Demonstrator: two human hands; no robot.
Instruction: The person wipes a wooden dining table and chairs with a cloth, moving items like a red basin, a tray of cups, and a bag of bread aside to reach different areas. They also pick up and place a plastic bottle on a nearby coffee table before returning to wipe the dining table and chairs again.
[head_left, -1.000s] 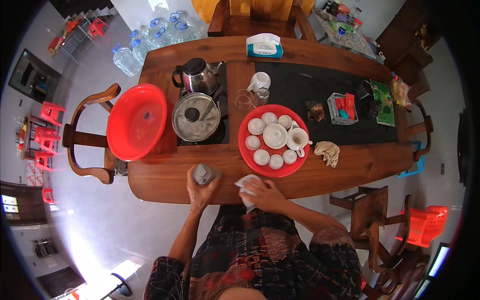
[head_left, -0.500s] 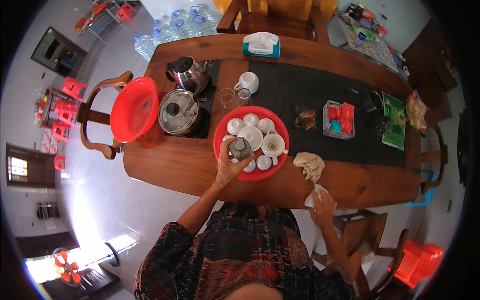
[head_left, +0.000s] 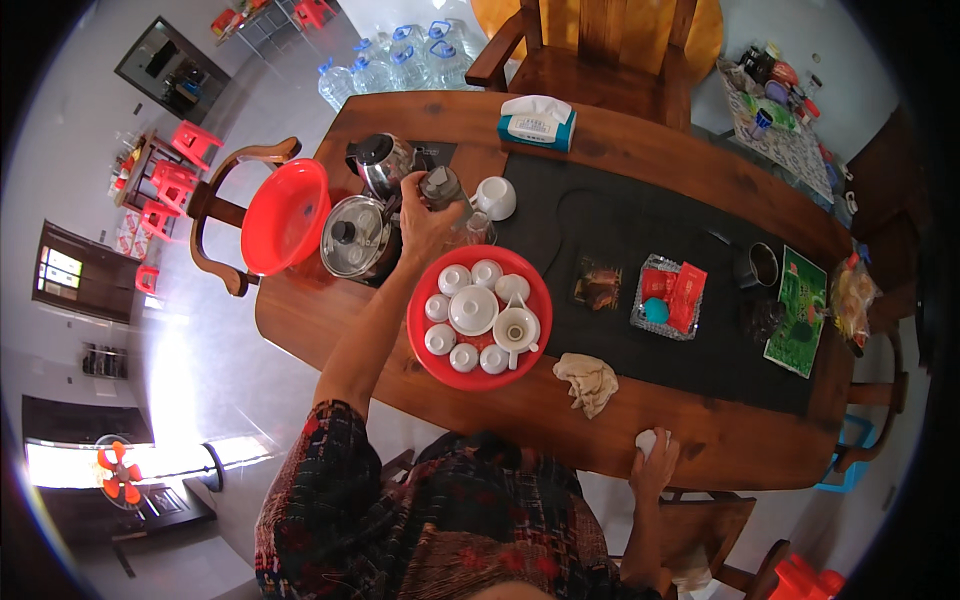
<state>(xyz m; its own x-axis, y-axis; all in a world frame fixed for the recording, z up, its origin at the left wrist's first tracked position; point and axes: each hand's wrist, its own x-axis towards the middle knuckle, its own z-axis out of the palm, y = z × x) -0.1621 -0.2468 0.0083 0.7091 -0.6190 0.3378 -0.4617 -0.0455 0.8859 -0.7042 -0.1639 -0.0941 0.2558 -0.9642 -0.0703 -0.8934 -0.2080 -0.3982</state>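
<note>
Overhead, the left hand [head_left: 425, 225] is gripping a small grey jar [head_left: 441, 186] in closed fingers just beyond the red tray [head_left: 425, 345] of cups, risking a knocked glass [head_left: 478, 230].

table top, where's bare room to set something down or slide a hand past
Free: the black mat between the tissue box and the clear snack tray, and the bare wood edge right of the crumpled cloth. Crowded: around the red tray of cups, the pot and kettle, where the left hand holds a small jar.
</note>
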